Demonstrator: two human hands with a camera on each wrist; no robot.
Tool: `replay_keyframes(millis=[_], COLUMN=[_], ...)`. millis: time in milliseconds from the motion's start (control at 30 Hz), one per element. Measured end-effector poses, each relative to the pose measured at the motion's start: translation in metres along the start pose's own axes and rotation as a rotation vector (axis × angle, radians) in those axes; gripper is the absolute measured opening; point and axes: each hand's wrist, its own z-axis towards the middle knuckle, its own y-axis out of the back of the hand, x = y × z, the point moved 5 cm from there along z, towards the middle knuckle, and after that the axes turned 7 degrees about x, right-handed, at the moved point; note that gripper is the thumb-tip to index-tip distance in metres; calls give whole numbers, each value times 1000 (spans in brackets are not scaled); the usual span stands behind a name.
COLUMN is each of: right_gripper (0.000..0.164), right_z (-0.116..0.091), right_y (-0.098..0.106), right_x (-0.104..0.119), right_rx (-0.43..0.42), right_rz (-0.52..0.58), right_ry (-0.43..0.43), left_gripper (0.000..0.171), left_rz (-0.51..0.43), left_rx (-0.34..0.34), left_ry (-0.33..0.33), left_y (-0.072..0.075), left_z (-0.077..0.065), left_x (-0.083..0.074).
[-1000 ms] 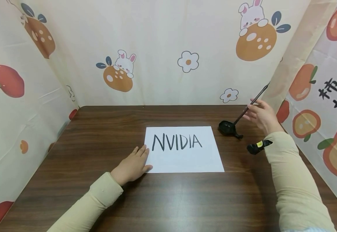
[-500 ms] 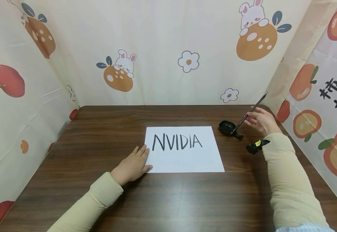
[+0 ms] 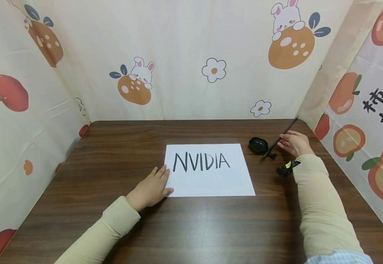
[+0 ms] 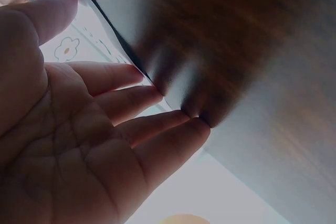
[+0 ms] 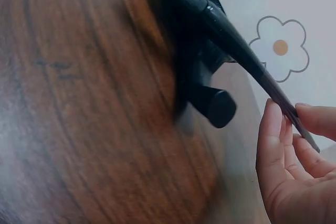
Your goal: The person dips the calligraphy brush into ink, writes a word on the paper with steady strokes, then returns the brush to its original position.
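At the right of the table, my right hand (image 3: 295,143) pinches a dark writing brush (image 3: 282,135) between thumb and fingers. Its shaft slants up and away, and its lower end crosses over the stub handle of a small black ink dish (image 3: 257,145). In the right wrist view the brush (image 5: 236,43) passes in front of the dish's handle (image 5: 212,107); whether they touch I cannot tell. My left hand (image 3: 150,187) lies with straight fingers on the left edge of a white sheet of paper (image 3: 211,183) lettered NVIDIA. The left wrist view shows those fingers (image 4: 173,145) against the tabletop.
A dark wood table (image 3: 191,227) carries everything. Printed cloth (image 3: 184,44) hangs along its back and both sides. A black wrist camera (image 3: 287,169) sits at the right cuff, near the dish.
My right hand has come down and slightly left. The brush's lower end has moved from the dish's bowl onto its handle side. The left hand and the paper stay put.
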Motion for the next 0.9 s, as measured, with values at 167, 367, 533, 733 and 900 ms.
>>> replay_keyframes(millis=[167,367,533,733,900], right_gripper=[83,81,81,79,75], right_z=[2,4,6,8,7], right_y=[2,5,7,7,4], right_x=[-6,-12,-14,-16,-17], right_rx=[-23,-62,-71,-81,-96], right_rz=[-1,-64,-122,-171,-232], right_ry=[-27,-45,-28,-6,25], left_gripper=[71,70,70,70,70], left_rz=[-4,-4,-2,1,7], left_rx=[1,-1,-6,-5,-4], left_ry=[6,3,3,1,-5], left_y=[0,0,0,-1,-1], left_z=[0,0,0,1,1], left_x=[0,0,0,0,-1])
